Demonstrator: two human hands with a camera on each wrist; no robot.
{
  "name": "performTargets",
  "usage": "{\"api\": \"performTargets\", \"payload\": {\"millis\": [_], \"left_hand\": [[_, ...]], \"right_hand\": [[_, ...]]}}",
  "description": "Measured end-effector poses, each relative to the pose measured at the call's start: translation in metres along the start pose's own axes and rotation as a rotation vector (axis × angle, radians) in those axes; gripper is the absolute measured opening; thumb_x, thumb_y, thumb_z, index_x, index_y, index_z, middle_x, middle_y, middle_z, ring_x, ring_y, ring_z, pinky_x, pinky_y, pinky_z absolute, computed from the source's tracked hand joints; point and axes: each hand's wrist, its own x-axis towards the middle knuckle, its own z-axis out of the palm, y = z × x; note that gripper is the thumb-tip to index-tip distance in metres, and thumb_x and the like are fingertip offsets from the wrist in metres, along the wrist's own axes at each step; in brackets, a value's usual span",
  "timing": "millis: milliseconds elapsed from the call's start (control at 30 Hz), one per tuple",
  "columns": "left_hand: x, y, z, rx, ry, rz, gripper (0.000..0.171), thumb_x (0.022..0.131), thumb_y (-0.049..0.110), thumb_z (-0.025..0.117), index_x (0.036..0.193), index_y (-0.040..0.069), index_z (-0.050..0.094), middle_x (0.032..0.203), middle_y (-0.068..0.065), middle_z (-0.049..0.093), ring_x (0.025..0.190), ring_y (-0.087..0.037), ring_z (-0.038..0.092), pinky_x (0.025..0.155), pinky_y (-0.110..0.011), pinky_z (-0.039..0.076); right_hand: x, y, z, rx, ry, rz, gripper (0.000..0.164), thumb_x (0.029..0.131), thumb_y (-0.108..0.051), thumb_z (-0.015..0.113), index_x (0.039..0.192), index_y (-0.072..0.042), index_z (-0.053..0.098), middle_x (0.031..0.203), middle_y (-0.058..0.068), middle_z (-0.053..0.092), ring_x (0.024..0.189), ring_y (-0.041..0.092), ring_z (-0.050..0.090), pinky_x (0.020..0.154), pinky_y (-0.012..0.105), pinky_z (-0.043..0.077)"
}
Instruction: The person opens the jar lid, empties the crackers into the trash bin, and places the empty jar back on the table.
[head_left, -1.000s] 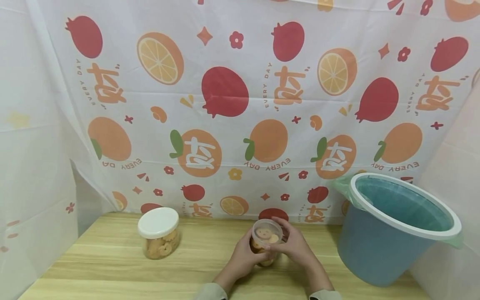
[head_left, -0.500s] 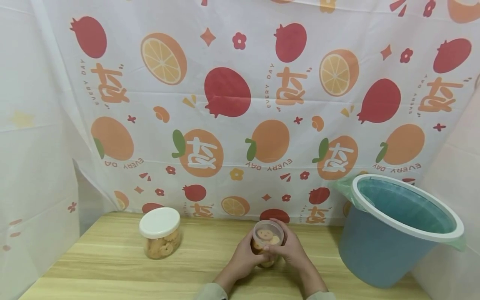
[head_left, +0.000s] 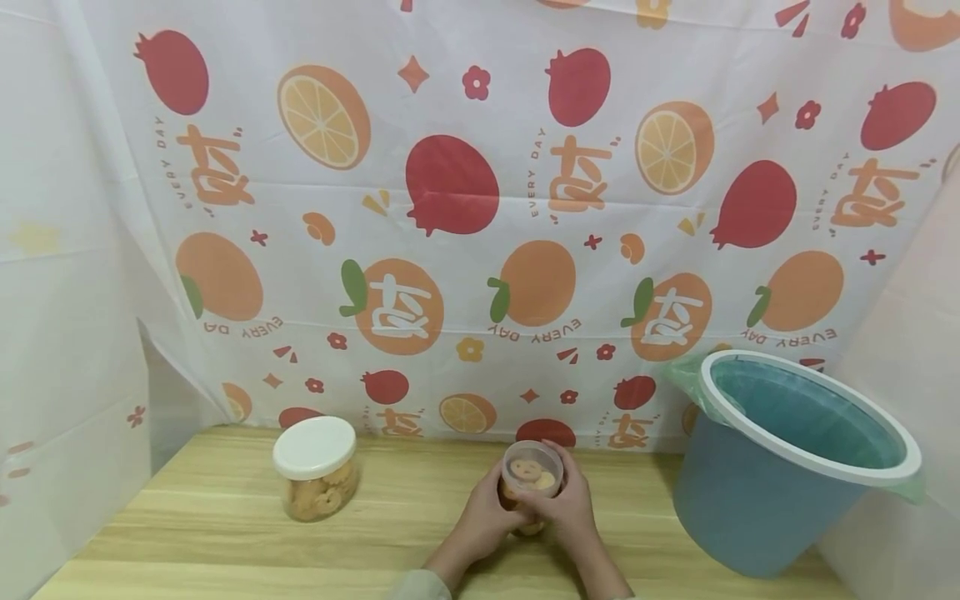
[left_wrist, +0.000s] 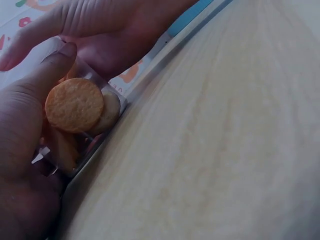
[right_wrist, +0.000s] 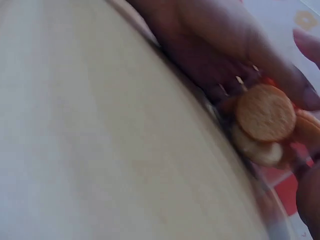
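Near the back of the table, my two hands are around a clear plastic jar of biscuits, which stands upright. My left hand grips the jar's body from the left. From the right, my right hand holds it at the top rim, fingers curled behind and thumb across the front. Through the wall a round biscuit shows in the left wrist view; the same side of the jar with a biscuit appears in the right wrist view. Whether a clear lid covers the top is hard to tell.
A second biscuit jar with a white lid stands to the left on the wooden table. At the right is a blue bucket with a white rim and green liner. A fruit-print cloth hangs behind.
My right hand has turned around the jar's top, its thumb sliding left over the front and its forearm swinging left. The left hand keeps its grip, and the jar stays in nearly the same place.
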Motion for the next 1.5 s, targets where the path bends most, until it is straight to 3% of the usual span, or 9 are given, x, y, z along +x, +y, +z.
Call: {"api": "performTargets", "payload": {"millis": [167, 333, 467, 600, 900, 1000, 1167, 1333, 1500], "left_hand": [[0.001, -0.001, 0.001, -0.006, 0.009, 0.006, 0.095, 0.080, 0.022, 0.085, 0.158, 0.010, 0.032, 0.154, -0.012, 0.049, 0.141, -0.032, 0.047, 0.115, -0.040, 0.039], [0.001, -0.002, 0.002, -0.007, 0.004, -0.004, 0.097, 0.079, 0.025, 0.087, 0.158, 0.012, 0.032, 0.154, -0.011, 0.048, 0.142, -0.031, 0.046, 0.115, -0.043, 0.039], [0.002, -0.002, 0.001, -0.018, -0.008, -0.022, 0.100, 0.080, 0.031, 0.087, 0.159, 0.009, 0.029, 0.154, -0.015, 0.047, 0.140, -0.034, 0.047, 0.114, -0.051, 0.042], [0.004, -0.001, 0.000, -0.034, -0.019, -0.026, 0.103, 0.079, 0.032, 0.087, 0.159, 0.006, 0.027, 0.154, -0.019, 0.045, 0.141, -0.038, 0.045, 0.115, -0.057, 0.040], [0.003, -0.001, 0.001, -0.028, -0.012, -0.022, 0.101, 0.079, 0.030, 0.088, 0.157, 0.005, 0.030, 0.152, -0.018, 0.048, 0.140, -0.038, 0.047, 0.115, -0.058, 0.038], [0.004, -0.001, 0.002, -0.022, -0.010, -0.026, 0.100, 0.079, 0.029, 0.088, 0.157, 0.005, 0.031, 0.152, -0.018, 0.049, 0.140, -0.037, 0.047, 0.114, -0.058, 0.038], [0.004, -0.001, 0.000, -0.019, -0.022, -0.022, 0.101, 0.079, 0.029, 0.088, 0.158, 0.008, 0.029, 0.155, -0.015, 0.047, 0.143, -0.035, 0.044, 0.116, -0.055, 0.036], [0.006, -0.001, -0.002, -0.011, -0.025, -0.021, 0.104, 0.079, 0.029, 0.088, 0.159, 0.007, 0.027, 0.156, -0.017, 0.044, 0.144, -0.037, 0.042, 0.118, -0.057, 0.033], [0.004, -0.003, -0.002, -0.015, -0.027, -0.027, 0.102, 0.079, 0.030, 0.088, 0.159, 0.007, 0.028, 0.154, -0.017, 0.047, 0.141, -0.036, 0.045, 0.116, -0.056, 0.036]], "right_hand": [[-0.002, 0.001, 0.009, 0.039, 0.056, -0.006, 0.087, 0.069, -0.014, 0.093, 0.143, -0.009, 0.047, 0.136, 0.010, 0.059, 0.120, 0.026, 0.056, 0.095, 0.029, 0.050], [-0.005, 0.003, 0.009, 0.071, 0.035, -0.033, 0.085, 0.074, -0.012, 0.088, 0.146, -0.010, 0.043, 0.138, 0.011, 0.058, 0.121, 0.027, 0.056, 0.096, 0.026, 0.049], [-0.008, 0.004, 0.006, 0.056, 0.007, -0.117, 0.061, 0.096, -0.012, 0.060, 0.153, -0.006, 0.037, 0.147, 0.019, 0.051, 0.127, 0.029, 0.053, 0.100, 0.020, 0.047], [-0.008, 0.004, 0.004, 0.030, 0.047, -0.188, 0.049, 0.103, -0.014, 0.037, 0.150, -0.003, 0.043, 0.146, 0.021, 0.053, 0.129, 0.023, 0.055, 0.104, 0.017, 0.043], [-0.007, 0.006, 0.003, 0.089, 0.174, -0.240, 0.036, 0.103, -0.010, 0.044, 0.133, 0.002, 0.060, 0.130, 0.020, 0.065, 0.116, 0.010, 0.063, 0.099, 0.014, 0.047], [-0.006, 0.005, 0.001, 0.115, 0.193, -0.209, 0.034, 0.106, -0.013, 0.042, 0.130, 0.000, 0.062, 0.128, 0.020, 0.066, 0.116, 0.007, 0.063, 0.099, 0.014, 0.047], [-0.005, 0.003, -0.001, 0.196, 0.101, -0.107, 0.046, 0.108, -0.026, 0.034, 0.141, 0.000, 0.055, 0.144, 0.023, 0.056, 0.126, 0.005, 0.057, 0.105, 0.014, 0.040], [-0.003, 0.002, -0.002, 0.296, -0.037, -0.027, 0.056, 0.106, -0.026, 0.039, 0.155, 0.000, 0.036, 0.158, 0.025, 0.038, 0.132, 0.002, 0.049, 0.106, 0.011, 0.035], [-0.006, 0.007, -0.005, 0.313, -0.160, 0.002, 0.065, 0.100, -0.022, 0.048, 0.158, -0.003, 0.028, 0.159, 0.023, 0.036, 0.141, 0.021, 0.041, 0.107, 0.012, 0.036]]}}
